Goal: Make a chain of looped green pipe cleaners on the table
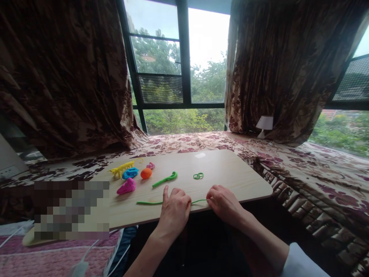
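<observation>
A thin green clay strand (148,203) lies along the front edge of the light wooden table (225,161). My left hand (176,204) rests over its middle, fingers curled down on it and one finger sticking up. At the strand's right end, my right hand (223,202) pinches it between thumb and fingertips. Between the two hands a short stretch of strand shows, slightly curved. Just beyond my left hand is a thicker green clay piece with a hooked end (165,179). Two small linked green rings (198,176) lie farther back, beyond my right hand.
At the table's left are a yellow clay figure (122,168), a blue clay lump (130,173), an orange ball (146,173), a magenta piece (126,186) and a small pink piece (150,165). A blurred patch covers the left corner. A white lamp (264,124) stands by the window.
</observation>
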`<state>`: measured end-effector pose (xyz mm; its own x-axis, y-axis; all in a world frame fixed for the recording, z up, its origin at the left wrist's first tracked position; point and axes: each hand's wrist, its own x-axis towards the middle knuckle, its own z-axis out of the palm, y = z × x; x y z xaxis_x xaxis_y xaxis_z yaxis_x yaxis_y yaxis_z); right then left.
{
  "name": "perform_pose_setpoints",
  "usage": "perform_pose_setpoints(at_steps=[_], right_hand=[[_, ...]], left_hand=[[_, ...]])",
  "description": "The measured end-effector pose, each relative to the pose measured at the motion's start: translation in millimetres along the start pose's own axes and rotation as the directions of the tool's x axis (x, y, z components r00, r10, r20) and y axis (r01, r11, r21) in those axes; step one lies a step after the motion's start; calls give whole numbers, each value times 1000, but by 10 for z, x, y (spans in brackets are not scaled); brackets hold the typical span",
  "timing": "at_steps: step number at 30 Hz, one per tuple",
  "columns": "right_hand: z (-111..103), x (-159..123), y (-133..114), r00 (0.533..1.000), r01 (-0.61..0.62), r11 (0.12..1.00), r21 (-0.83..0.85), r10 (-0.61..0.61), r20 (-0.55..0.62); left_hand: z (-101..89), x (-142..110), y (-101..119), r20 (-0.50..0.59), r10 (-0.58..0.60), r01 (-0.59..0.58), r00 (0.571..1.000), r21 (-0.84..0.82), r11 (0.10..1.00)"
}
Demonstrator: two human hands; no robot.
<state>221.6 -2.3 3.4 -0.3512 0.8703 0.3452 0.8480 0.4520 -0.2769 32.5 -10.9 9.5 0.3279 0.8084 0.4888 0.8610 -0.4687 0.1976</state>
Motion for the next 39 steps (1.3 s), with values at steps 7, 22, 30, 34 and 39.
perform_pose_setpoints(at_steps=[7,22,30,34,39], right_hand=[[-147,-82,-160,974,47,841,540,82,-211],[-132,-138,-344,968,69,525,848,172,-185],[-130,-159,-422,974,21,494,869,185,-129],[-102,-157,-460,976,19,442,897,185,-111],[-113,-148,-537,980,60,356,933,154,-122]], left_hand=[[-44,-69,17,39,-333,281,942,-634,721],[-235,-213,101,431,-367,230,824,-847,-479],[-264,-247,141,406,-329,197,853,-833,-516],[-269,-231,209,415,-385,247,825,-876,-415],[-252,-241,253,411,-403,271,818,-893,-360]])
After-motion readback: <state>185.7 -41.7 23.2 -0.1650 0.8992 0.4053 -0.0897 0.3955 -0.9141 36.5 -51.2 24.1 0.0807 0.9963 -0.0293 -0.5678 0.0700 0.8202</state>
